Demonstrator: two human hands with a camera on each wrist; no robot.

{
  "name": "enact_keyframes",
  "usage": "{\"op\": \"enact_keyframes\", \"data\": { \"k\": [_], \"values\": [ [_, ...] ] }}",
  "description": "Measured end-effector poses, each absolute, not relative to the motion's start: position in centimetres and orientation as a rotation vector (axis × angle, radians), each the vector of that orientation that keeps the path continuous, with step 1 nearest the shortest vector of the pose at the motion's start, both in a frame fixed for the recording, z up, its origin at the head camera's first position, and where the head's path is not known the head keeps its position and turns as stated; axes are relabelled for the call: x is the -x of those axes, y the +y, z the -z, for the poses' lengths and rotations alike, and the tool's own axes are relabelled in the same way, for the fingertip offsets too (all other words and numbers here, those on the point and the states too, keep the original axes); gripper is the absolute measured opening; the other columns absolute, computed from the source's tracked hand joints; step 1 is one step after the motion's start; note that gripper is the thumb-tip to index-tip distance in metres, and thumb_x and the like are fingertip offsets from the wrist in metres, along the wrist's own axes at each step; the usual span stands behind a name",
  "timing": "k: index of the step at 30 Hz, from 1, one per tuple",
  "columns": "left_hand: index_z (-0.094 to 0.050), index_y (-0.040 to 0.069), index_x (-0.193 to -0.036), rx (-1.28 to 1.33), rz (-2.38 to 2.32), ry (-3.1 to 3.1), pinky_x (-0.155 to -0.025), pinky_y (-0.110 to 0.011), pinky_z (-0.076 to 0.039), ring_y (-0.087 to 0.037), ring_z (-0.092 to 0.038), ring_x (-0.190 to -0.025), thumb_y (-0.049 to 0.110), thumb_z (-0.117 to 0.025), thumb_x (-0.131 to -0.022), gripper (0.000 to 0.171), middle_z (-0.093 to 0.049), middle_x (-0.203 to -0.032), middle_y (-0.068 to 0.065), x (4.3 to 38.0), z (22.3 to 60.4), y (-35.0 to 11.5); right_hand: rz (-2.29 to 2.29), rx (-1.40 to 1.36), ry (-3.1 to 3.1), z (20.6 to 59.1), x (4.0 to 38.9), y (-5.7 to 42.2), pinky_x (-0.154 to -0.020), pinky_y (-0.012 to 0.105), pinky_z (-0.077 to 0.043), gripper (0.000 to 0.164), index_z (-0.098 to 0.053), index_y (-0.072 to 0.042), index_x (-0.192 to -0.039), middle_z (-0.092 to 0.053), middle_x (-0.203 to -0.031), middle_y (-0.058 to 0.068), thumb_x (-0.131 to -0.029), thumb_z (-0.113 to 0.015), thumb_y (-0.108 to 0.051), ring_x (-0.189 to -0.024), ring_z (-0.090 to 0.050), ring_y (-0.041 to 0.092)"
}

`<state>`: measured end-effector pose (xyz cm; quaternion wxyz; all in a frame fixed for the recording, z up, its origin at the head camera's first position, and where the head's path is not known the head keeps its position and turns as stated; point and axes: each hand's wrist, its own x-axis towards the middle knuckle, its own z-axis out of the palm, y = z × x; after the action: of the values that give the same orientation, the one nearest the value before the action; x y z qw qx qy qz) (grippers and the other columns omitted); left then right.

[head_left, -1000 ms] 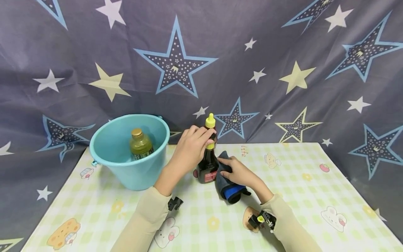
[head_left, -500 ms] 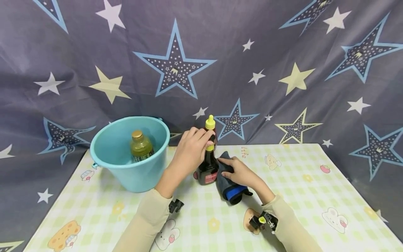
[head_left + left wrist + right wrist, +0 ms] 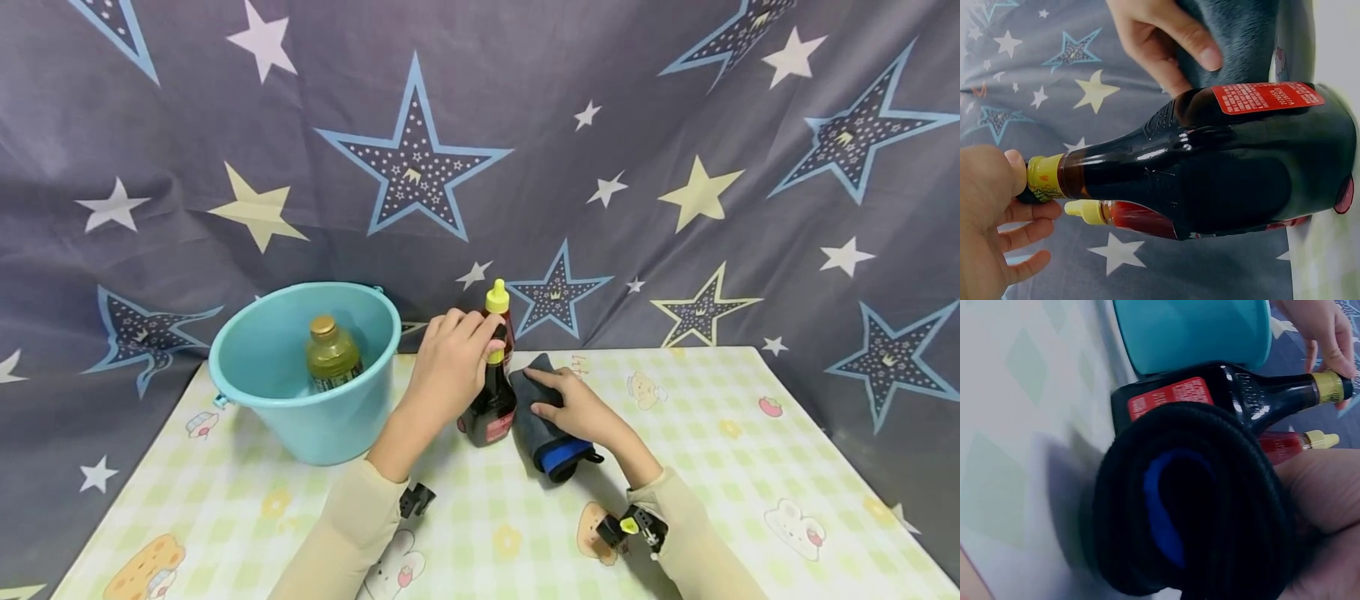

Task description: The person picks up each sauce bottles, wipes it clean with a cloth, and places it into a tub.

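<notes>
My left hand (image 3: 452,358) pinches the dark cap of a black sauce bottle (image 3: 1229,169), which stands upright on the table. A yellow band (image 3: 1046,177) rings the bottle's neck, and a red label (image 3: 1266,97) is on its side. Just behind it stands a red sauce bottle (image 3: 1141,219) with a yellow nozzle cap (image 3: 497,296), its body mostly hidden. My right hand (image 3: 581,408) holds a rolled dark grey towel (image 3: 542,417) from above, thumb and forefinger spread over it. A blue strip (image 3: 1163,519) shows inside the roll's near end.
Left of my left hand stands a light blue bucket (image 3: 322,433). In it is an olive-green bottle (image 3: 332,354) with a gold cap. A checked cloth (image 3: 450,533) covers the table, and a starry curtain (image 3: 510,200) hangs behind.
My right hand and the towel have shifted slightly right, widening the gap to the black bottle. My left hand stays on the cap. The head view has tilted a little.
</notes>
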<state>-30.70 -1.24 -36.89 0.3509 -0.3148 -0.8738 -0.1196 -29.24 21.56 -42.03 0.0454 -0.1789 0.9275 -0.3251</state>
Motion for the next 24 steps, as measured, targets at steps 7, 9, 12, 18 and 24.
{"op": "enact_keyframes", "data": {
  "k": [7, 9, 12, 18, 24],
  "values": [
    [-0.068, 0.011, -0.126, 0.789, 0.283, -2.231, -0.094, -0.044, -0.049, -0.026, -0.058, -0.097, 0.03, -0.062, -0.101, 0.032, -0.067, -0.104, -0.005, 30.5, 37.0, -1.1, 1.121, 0.583, 2.936, 40.7, 29.0, 22.7, -0.097, 0.053, -0.047, 0.056, -0.051, -0.007, -0.15, -0.058, -0.133, 0.027, -0.097, -0.069, -0.011, -0.116, -0.057, 0.038],
    [-0.068, 0.011, -0.126, 0.782, 0.273, -2.225, -0.094, -0.044, -0.049, -0.026, -0.058, -0.097, 0.028, -0.064, -0.101, 0.031, -0.067, -0.104, -0.005, 30.6, 37.0, -1.1, 1.181, 0.585, 2.952, 40.1, 29.0, 22.9, -0.097, 0.052, -0.047, 0.056, -0.051, -0.01, -0.15, -0.059, -0.134, 0.025, -0.097, -0.069, -0.012, -0.117, -0.057, 0.036],
    [-0.069, 0.011, -0.125, 0.775, 0.265, -2.224, -0.093, -0.044, -0.049, -0.027, -0.059, -0.096, 0.025, -0.067, -0.1, 0.029, -0.068, -0.104, -0.005, 30.5, 36.9, -1.2, 1.296, 0.572, 2.959, 39.3, 28.8, 23.1, -0.094, 0.046, -0.046, 0.057, -0.052, -0.014, -0.151, -0.06, -0.134, 0.022, -0.097, -0.071, -0.013, -0.115, -0.057, 0.032],
    [-0.069, 0.009, -0.124, 0.771, 0.263, -2.211, -0.093, -0.044, -0.049, -0.028, -0.06, -0.096, 0.027, -0.066, -0.1, 0.03, -0.069, -0.104, -0.007, 30.5, 36.9, -1.3, 1.565, 0.54, 2.912, 37.9, 28.1, 22.9, -0.087, 0.033, -0.049, 0.058, -0.051, -0.02, -0.152, -0.059, -0.135, 0.018, -0.097, -0.071, -0.015, -0.111, -0.056, 0.027],
    [-0.07, 0.007, -0.119, 0.749, 0.268, -2.18, -0.091, -0.044, -0.049, -0.028, -0.06, -0.093, 0.036, -0.063, -0.1, 0.035, -0.068, -0.1, -0.008, 30.4, 36.8, -1.3, 1.736, 0.575, 2.9, 37.5, 27.3, 22.0, -0.082, 0.026, -0.052, 0.06, -0.052, -0.025, -0.151, -0.059, -0.132, 0.015, -0.096, -0.071, -0.013, -0.106, -0.056, 0.023]
  ]
}}
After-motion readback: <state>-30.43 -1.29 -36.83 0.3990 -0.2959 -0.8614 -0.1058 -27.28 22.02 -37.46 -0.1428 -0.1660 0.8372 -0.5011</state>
